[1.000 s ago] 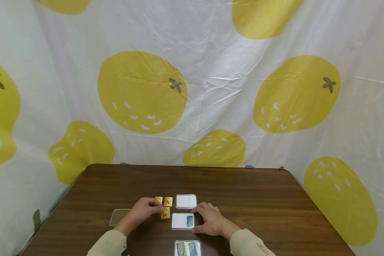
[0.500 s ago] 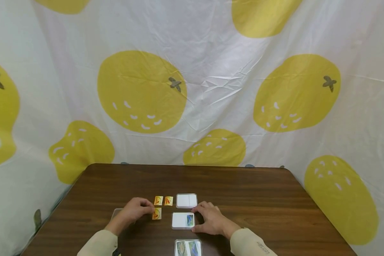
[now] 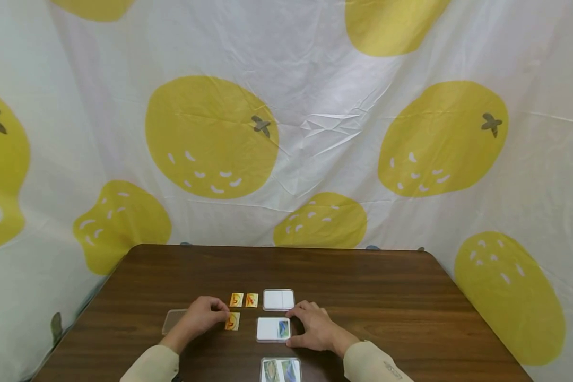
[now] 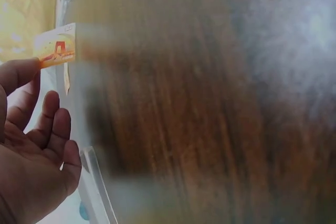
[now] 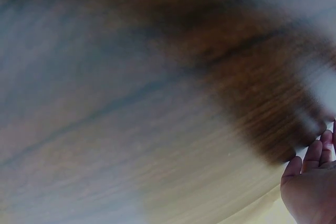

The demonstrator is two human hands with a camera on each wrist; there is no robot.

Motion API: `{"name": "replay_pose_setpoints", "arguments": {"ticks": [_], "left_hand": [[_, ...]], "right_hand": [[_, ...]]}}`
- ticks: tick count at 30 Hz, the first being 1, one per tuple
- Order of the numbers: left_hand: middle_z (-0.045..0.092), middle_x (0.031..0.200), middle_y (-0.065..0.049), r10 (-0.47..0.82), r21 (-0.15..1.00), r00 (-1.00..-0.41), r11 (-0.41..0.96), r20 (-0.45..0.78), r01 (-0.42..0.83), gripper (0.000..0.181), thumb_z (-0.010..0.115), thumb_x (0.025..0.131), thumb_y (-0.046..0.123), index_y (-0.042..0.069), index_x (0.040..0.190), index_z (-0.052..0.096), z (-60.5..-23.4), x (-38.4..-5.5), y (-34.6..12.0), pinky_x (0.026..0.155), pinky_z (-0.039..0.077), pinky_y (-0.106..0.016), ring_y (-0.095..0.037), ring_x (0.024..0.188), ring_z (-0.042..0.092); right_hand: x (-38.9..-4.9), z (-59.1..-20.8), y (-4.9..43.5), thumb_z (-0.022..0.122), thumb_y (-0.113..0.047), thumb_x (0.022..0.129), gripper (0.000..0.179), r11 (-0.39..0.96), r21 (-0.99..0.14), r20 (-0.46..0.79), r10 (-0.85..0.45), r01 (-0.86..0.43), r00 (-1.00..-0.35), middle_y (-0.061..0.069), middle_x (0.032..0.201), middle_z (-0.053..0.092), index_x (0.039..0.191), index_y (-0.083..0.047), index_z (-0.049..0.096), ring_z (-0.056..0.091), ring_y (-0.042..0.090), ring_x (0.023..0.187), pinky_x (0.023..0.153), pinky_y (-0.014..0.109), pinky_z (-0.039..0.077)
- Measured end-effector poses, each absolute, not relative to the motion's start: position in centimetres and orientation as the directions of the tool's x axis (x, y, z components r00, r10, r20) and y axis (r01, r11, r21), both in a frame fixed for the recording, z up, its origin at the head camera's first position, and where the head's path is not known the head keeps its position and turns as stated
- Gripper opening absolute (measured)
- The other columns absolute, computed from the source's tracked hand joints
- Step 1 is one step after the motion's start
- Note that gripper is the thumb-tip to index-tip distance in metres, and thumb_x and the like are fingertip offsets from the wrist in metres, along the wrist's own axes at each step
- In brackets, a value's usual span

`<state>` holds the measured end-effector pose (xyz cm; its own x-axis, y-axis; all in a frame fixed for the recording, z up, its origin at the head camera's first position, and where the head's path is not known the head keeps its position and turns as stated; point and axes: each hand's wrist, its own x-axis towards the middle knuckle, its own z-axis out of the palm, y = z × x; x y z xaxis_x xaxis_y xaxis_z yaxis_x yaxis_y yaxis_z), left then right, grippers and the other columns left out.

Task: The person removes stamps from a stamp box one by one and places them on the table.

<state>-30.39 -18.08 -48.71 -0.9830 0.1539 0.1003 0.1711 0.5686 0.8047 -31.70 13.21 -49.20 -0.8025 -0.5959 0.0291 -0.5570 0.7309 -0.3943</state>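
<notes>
White cloth point(image 3: 310, 85) fills the whole backdrop, big yellow fruits point(image 3: 212, 154) splashed right across it, some cut off at the top and left edges! Dark stems point(image 3: 261, 126) on three of them, little white flecks on most, and sharp creases point(image 3: 334, 124) catching the light between two large ones. Down at lower left, a dark green leaf shape point(image 3: 55, 327). In front, the table point(image 3: 363, 281): dark brown wood grain, rounded far corners, blue specks point(image 3: 372, 248) peeking just above its far edge.
</notes>
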Motion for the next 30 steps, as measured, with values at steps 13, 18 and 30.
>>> {"name": "replay_pose_setpoints", "arguments": {"ticks": [13,18,30], "left_hand": [[0.058,0.081,0.005,0.108,0.618,-0.975,0.758,0.194,0.207,0.013,0.078,0.080,0.014,0.018,0.072,0.068,-50.0,-30.6,-17.6,0.077,0.043,-0.045,-0.017,0.080,0.055],[0.059,0.081,0.007,0.108,0.532,-0.968,0.818,0.227,0.216,0.014,0.078,0.079,0.018,0.023,0.070,0.068,-50.1,-30.6,-17.6,0.078,0.038,-0.053,-0.022,0.084,0.056],[0.061,0.089,0.001,0.089,0.502,-0.969,0.842,0.230,0.197,0.009,0.077,0.076,0.017,0.021,0.078,0.068,-50.0,-30.5,-17.7,0.078,0.037,-0.054,-0.026,0.087,0.057]], "right_hand": [[-31.7,-49.0,13.2,0.078,-0.045,0.081,0.058,0.729,-0.408,0.025,-0.593,-0.550,-0.805,0.005,0.128,0.053,0.127,-0.014,0.062,0.045,0.030,0.122,0.100,0.057,0.033],[-31.7,-49.0,13.2,0.077,-0.046,0.081,0.057,0.733,-0.409,0.019,-0.589,-0.544,-0.808,0.004,0.128,0.052,0.127,-0.015,0.062,0.045,0.029,0.122,0.101,0.056,0.033],[-31.8,-49.2,13.2,0.077,-0.047,0.082,0.057,0.737,-0.417,0.003,-0.584,-0.532,-0.811,0.002,0.129,0.052,0.127,-0.016,0.062,0.043,0.030,0.125,0.102,0.056,0.031]]}}
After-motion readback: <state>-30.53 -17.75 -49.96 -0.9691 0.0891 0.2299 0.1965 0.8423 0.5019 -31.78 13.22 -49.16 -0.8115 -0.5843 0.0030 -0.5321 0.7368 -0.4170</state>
